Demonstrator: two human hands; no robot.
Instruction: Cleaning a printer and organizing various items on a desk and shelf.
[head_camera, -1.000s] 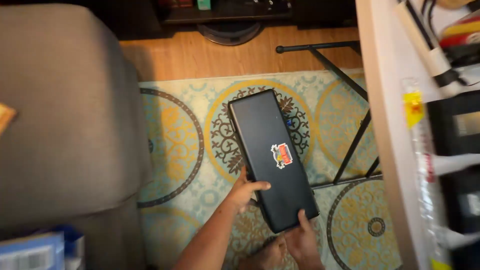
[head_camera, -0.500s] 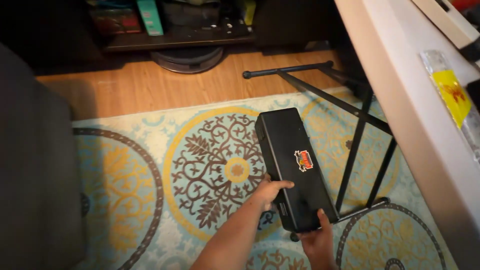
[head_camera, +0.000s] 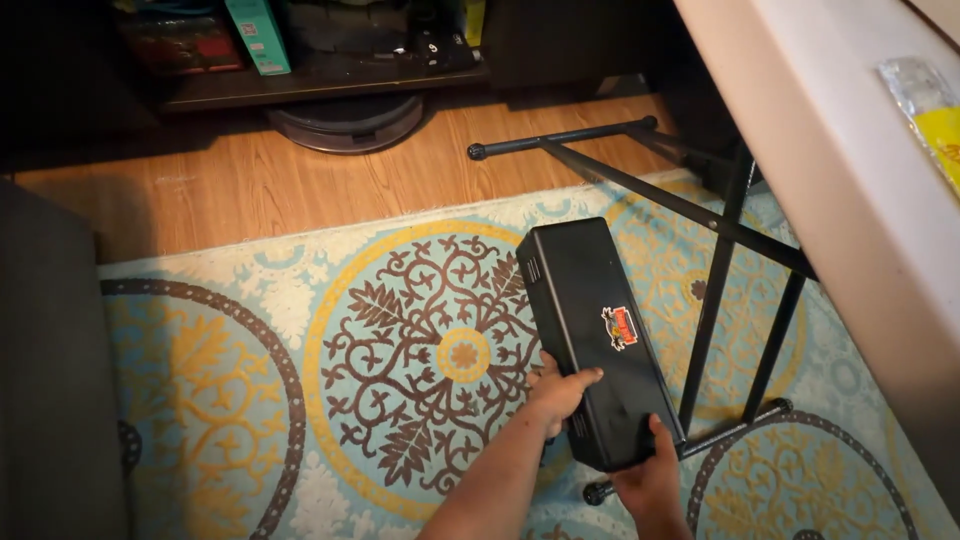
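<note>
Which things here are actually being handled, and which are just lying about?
In hand:
- black case, long, sticker on top, over the patterned rug
- left hand on its side edge
- right hand at its near end

Lying about:
- black metal stand
- round disc-shaped device under the shelf
- teal box
- grey sofa

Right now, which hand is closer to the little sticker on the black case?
Left. The left hand grips the black case's long side, nearer the sticker; the right hand holds the near end, farther off.

A home living room: a patterned rug (head_camera: 300, 350) on wood floor (head_camera: 250, 185), a grey sofa (head_camera: 45, 380) at left, a low dark shelf (head_camera: 320, 75) of boxes at the far side.
</note>
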